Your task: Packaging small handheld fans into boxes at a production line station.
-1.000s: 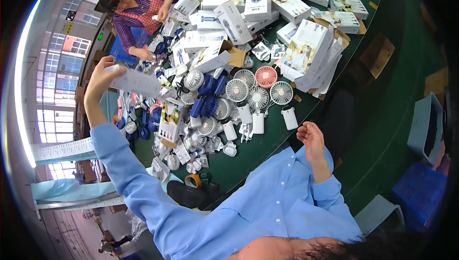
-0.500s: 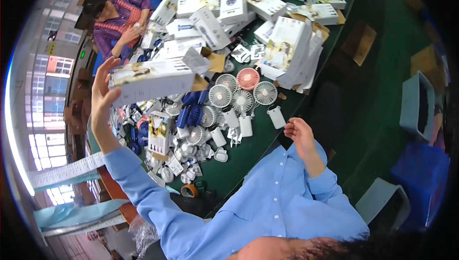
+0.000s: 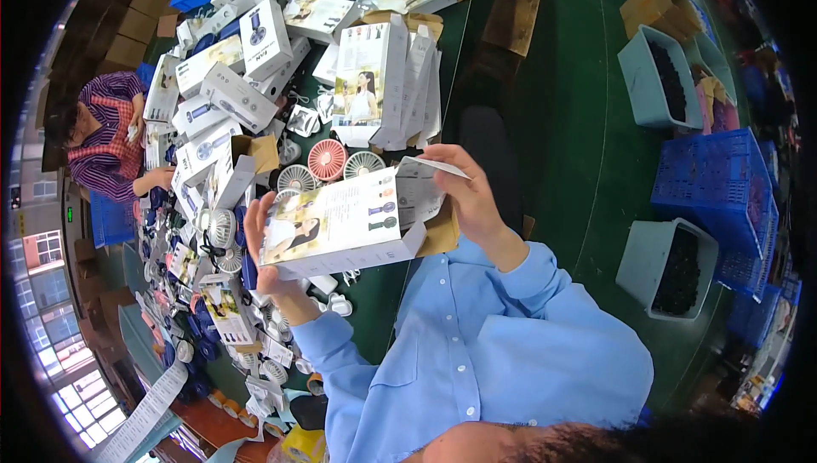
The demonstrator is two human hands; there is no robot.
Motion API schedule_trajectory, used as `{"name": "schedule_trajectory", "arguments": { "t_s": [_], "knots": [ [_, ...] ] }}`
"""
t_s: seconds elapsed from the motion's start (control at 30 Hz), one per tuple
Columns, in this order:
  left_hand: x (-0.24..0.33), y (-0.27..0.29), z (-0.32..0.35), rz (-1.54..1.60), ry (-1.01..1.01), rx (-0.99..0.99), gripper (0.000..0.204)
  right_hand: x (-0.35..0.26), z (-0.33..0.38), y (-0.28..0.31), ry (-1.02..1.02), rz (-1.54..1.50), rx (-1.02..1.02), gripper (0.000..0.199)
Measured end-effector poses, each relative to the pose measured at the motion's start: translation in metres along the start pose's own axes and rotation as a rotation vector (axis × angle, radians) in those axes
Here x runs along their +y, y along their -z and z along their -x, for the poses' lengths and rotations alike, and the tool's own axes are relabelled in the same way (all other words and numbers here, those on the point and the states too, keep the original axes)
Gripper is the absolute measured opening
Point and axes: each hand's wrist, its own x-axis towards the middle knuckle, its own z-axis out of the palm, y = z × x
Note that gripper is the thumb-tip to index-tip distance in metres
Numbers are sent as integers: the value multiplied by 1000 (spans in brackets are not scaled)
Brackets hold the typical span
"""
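Observation:
A long white printed carton (image 3: 340, 220) lies across my two hands in front of my chest. My left hand (image 3: 271, 250) clasps its left end, fingers on the far side and thumb at the near edge. At the open right end, my right hand (image 3: 472, 199) grips the raised flap, and a brown inner flap (image 3: 440, 233) sticks out there. The part of the inside that shows looks hollow; deeper in is hidden. Just beyond the carton are a pink handheld fan (image 3: 327, 159) and white handheld fans (image 3: 364, 164), partly covered by it.
Many cartons (image 3: 264, 37) are heaped on the green table, with a leaning stack (image 3: 366, 84) nearer me. Loose fans (image 3: 221, 229) clutter the left. Across the table, a person in a striped top (image 3: 115, 144) works. Grey bins (image 3: 668, 271) and blue crates (image 3: 711, 182) stand right.
My left hand has brought the carton from the left to in front of my chest. My right hand has risen from near my lap onto its open end. The view has turned right.

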Motion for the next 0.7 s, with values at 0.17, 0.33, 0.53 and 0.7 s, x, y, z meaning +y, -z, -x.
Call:
{"name": "schedule_trajectory", "arguments": {
  "t_s": [0.17, 0.33, 0.53, 0.7],
  "knots": [
    [-23, -6, 23, 175, 140, 114, 101, 1, -3, 13, 42, 101, 65, 10],
    [-26, 25, 49, 300, 61, 186, 98, -7, -16, 26, 115, -148, 309, 13],
    [-23, 45, 63, 560, -9, 164, 96, 23, -11, 80, 105, -321, 289, 32],
    [-18, 40, 68, 808, -46, 166, 69, 58, 3, 68, -160, -282, 128, 43]
  ]
}}
